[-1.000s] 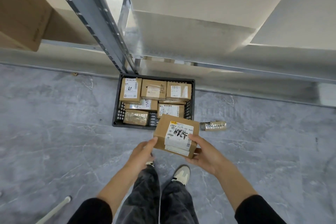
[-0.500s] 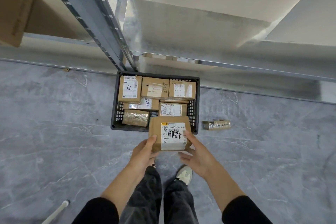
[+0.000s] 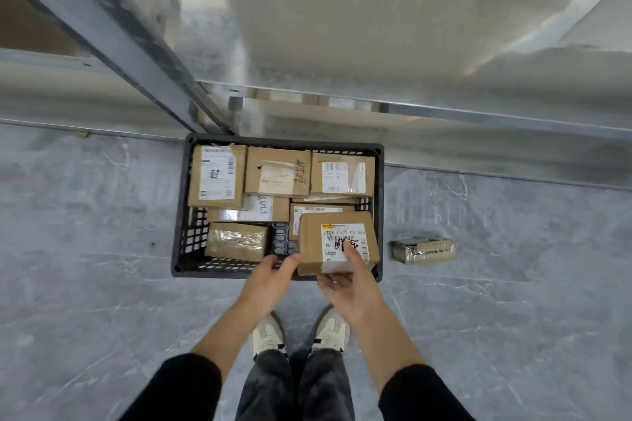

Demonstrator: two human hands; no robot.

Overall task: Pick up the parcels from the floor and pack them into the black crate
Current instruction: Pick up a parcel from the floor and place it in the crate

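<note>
Grey marbled floor (image 3: 102, 284) in front of a grey metal shelving rack (image 3: 119, 37). The black plastic lattice crate (image 3: 181, 232) sits on the floor against the rack's foot, just beyond my shoes.

The brown cardboard parcel with a white printed label (image 3: 328, 236) is held label up over the crate's near right corner, above the rim and not yet set down. The right hand (image 3: 352, 287) pinches it at the near edge, thumb over the label and fingers underneath, so I judge it carries the weight. The left hand (image 3: 270, 280) is loosely spread, fingertips touching the parcel's near left edge, likely steadying and steering it rather than gripping.

The far row of the crate is filled by three brown cardboard boxes (image 3: 277, 174) side by side, with flatter labelled ones tucked under them. A clear-tape-wrapped brown packet (image 3: 236, 241) lies near left. Bare crate bottom shows just right of that packet, and the parcel hangs over that side, partly over a labelled box below; I think that's why it comes in here.

One small tape-wrapped parcel (image 3: 424, 249) is left on the floor, right of the crate and clear of it. Judgement: nearly done, one more pick after this drop.
</note>
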